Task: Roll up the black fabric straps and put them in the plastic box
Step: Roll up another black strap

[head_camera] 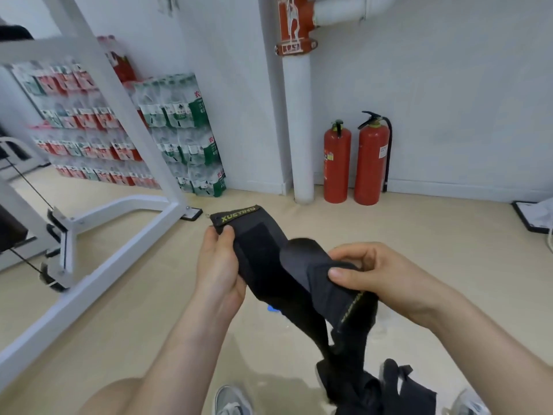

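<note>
A black fabric strap (263, 259) with a yellow-lettered end tab stretches between my hands at chest height. My left hand (220, 265) grips its upper end just below the tab, thumb on the front. My right hand (377, 274) pinches a folded part of black strap (338, 292), which also bears yellow lettering. From there black fabric hangs down to a bundle of more black straps (377, 387) near my feet. Whether the two held parts are one strap I cannot tell. The plastic box is out of sight.
A white metal exercise frame (119, 211) stands on the beige floor to the left. Stacked packs of bottled water (176, 127) line the back wall. Two red fire extinguishers (356, 163) stand beside a white pipe (299, 124). My shoes (230, 399) show at the bottom.
</note>
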`<state>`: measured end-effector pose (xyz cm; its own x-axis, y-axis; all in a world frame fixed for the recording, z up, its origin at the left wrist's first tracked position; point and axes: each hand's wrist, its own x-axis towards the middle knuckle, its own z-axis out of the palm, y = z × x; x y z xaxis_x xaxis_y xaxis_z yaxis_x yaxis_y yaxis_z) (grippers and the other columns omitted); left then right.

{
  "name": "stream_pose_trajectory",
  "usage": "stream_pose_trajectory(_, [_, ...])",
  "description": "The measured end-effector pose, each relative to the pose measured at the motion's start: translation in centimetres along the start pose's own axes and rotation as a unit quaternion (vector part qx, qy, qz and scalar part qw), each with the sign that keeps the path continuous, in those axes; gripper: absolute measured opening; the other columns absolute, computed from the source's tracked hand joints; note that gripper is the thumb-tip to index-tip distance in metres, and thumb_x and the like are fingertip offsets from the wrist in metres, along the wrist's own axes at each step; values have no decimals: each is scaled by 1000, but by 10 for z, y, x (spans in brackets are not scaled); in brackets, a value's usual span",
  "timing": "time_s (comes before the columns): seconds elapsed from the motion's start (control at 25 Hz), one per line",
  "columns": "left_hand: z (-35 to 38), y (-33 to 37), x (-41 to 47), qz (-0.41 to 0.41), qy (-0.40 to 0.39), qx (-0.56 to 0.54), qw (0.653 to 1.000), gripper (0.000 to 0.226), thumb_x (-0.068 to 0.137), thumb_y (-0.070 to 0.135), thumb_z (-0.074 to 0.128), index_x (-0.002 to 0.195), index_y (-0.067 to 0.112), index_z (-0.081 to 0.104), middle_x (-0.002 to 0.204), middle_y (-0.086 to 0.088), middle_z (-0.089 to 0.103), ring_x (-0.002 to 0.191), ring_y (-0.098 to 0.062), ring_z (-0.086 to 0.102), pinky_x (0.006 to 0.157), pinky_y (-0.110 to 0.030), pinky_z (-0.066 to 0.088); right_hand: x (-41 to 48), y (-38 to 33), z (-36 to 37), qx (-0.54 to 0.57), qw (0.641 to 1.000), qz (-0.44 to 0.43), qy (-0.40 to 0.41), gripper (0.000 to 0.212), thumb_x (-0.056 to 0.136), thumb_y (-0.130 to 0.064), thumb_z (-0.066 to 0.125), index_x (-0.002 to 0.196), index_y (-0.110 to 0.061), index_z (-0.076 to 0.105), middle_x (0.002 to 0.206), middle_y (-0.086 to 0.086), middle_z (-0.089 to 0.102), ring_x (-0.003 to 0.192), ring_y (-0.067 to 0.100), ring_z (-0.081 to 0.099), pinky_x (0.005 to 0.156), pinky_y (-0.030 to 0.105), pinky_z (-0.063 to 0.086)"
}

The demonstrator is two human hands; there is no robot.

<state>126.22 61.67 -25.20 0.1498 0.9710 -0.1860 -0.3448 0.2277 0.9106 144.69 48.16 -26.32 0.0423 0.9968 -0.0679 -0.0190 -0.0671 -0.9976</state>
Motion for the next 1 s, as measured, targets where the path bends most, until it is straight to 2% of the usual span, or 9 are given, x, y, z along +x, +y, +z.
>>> stream_pose_trajectory(0.12, [5, -4, -5, -30, -15, 11, 999, 19, 105, 17, 41, 104, 15, 61, 101, -8, 74, 93, -23, 71, 72, -35, 58, 5, 4, 5, 24, 999, -14, 34, 20, 83, -19, 71, 100, -9, 67, 102, 22, 70, 89, 27, 69, 82, 35, 53])
stream_pose_trajectory(0.2, [4, -9, -2, -62, -24, -7, 998, 19, 104, 18, 44, 106, 13, 62, 101, -10, 74, 89, -25, 72, 72, -38, 60, 5, 5, 8, 62, 997, -24, 37, 24, 82, -18, 67, 104, -10, 66, 109, 16, 71, 95, 29, 69, 87, 38, 54])
stream_pose_trajectory(0.32, [5, -13, 1, -146, -76, -64, 984, 31, 100, 29, 48, 120, 10, 62, 118, -18, 69, 102, -32, 70, 90, -50, 55, 10, 14, 23, 88, 996, -11, -13, 30, 82, -12, 65, 110, -2, 62, 107, 9, 71, 97, 24, 68, 86, 34, 54])
stream_pose_trajectory(0.4, [4, -13, 4, -189, -79, -102, 974, 43, 99, 40, 47, 127, 11, 61, 123, -19, 67, 111, -36, 65, 99, -51, 49, 15, 19, 31, 117, 993, 12, -26, 32, 81, -8, 65, 110, 3, 61, 104, 9, 71, 95, 23, 68, 84, 32, 54])
stream_pose_trajectory(0.52, [2, -9, 2, -168, -145, -122, 967, 51, 99, 48, 44, 132, 11, 59, 128, -19, 64, 121, -36, 59, 108, -51, 40, 19, 18, 28, 194, 980, 17, 37, 21, 81, -2, 68, 101, -5, 70, 98, 12, 72, 90, 25, 69, 77, 30, 56])
stream_pose_trajectory(0.6, [3, -11, -12, -154, -192, -41, 968, 44, 95, 33, 52, 129, 8, 61, 127, -20, 64, 117, -34, 61, 104, -49, 43, 20, 13, 23, 238, 969, 12, 66, 17, 79, -6, 66, 95, -9, 72, 95, 12, 73, 86, 25, 70, 74, 30, 57])
stream_pose_trajectory(0.68, [7, -17, -18, -144, -201, 20, 969, 35, 97, 20, 51, 128, 7, 61, 119, -17, 69, 108, -31, 67, 90, -44, 52, 19, 7, 17, 256, 964, 4, 66, 17, 78, -7, 69, 95, -9, 71, 93, 11, 72, 83, 23, 70, 71, 29, 57])
stream_pose_trajectory(0.84, [10, -18, -11, -129, -120, -38, 984, 28, 105, 20, 41, 126, 14, 58, 112, -10, 73, 101, -27, 71, 76, -39, 57, 12, -13, 4, 271, 956, -27, 112, 20, 74, -13, 68, 91, -8, 61, 81, 7, 67, 68, 17, 67, 60, 26, 56])
stream_pose_trajectory(1.0, [12, -20, -10, -144, -93, -67, 983, 28, 100, 24, 53, 125, 15, 59, 109, -7, 74, 100, -25, 71, 76, -38, 58, 4, -18, 1, 194, 972, -52, 123, 17, 78, -11, 63, 94, -8, 68, 74, 8, 72, 64, 18, 70, 60, 25, 57])
